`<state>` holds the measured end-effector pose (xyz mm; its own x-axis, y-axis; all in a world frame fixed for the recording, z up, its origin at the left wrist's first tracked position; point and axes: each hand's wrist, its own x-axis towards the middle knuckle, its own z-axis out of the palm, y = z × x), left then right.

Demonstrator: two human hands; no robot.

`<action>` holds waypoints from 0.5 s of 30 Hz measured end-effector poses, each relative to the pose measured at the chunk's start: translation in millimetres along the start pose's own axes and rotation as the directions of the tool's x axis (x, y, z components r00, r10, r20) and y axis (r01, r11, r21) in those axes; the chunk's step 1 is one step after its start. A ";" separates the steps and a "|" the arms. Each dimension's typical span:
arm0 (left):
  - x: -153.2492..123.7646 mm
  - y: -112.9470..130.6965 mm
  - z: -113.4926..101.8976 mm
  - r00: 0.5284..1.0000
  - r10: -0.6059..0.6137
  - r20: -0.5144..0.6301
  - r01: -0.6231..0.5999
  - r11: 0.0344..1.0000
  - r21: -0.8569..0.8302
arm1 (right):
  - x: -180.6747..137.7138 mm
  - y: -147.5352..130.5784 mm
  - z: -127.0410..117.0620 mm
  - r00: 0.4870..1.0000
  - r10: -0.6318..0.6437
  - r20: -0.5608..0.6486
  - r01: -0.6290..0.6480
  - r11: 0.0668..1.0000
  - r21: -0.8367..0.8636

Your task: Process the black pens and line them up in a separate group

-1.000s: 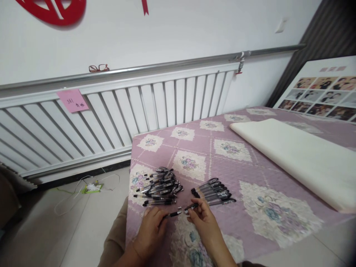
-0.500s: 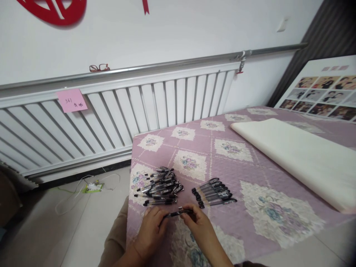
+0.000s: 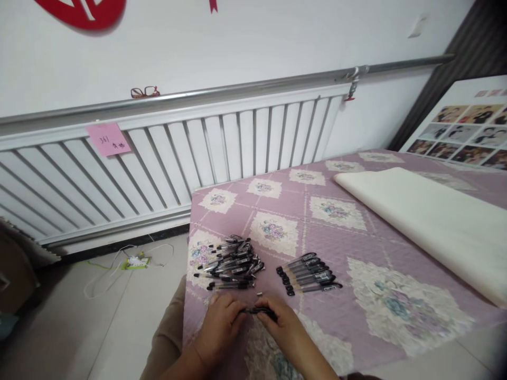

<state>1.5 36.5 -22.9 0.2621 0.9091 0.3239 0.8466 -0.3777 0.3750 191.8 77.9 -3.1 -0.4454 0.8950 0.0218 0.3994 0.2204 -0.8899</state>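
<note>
Between my two hands, low over the near part of the table, is a black pen [image 3: 253,311]. My left hand [image 3: 222,323] pinches its left end, which the fingers mostly hide. The fingertips of my right hand [image 3: 279,319] close round the pen's right part. Just beyond my hands lies a loose pile of pens [image 3: 232,264], clear barrels with black ends, pointing various ways. To the right of it, several capped pens [image 3: 309,273] lie side by side in a slanted row. A tiny pale piece [image 3: 259,294] shows by my right fingertips; I cannot make out what it is.
A purple flowered cloth covers the table [image 3: 297,211]. A long cream padded piece [image 3: 423,227] lies at the right, with a photo board [image 3: 463,126] behind. Along the wall runs a white radiator [image 3: 222,142] with glasses [image 3: 144,92] above. A power strip [image 3: 137,262] rests on the floor.
My hands have drawn closer together on the pen, so less of it shows between them. The whole view has shifted slightly; the pile and the row look the same.
</note>
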 end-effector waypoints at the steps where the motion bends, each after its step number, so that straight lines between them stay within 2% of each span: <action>1: 0.1 0.4 0.0 1.000 0.002 0.002 -0.002 1.000 -0.003 | 0.2 0.4 0.7 1.000 -0.008 0.002 0.008 1.000 -0.009; 15: 1.6 -0.9 -4.3 1.000 -0.006 0.031 0.005 1.000 0.012 | 3.9 -3.2 8.5 1.000 -0.011 0.022 0.012 0.999 -0.044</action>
<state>-0.9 37.6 -19.0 0.2715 0.9162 0.2948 0.8535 -0.3708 0.3662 182.0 77.4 -4.0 -0.4673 0.8838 0.0212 0.4292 0.2478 -0.8686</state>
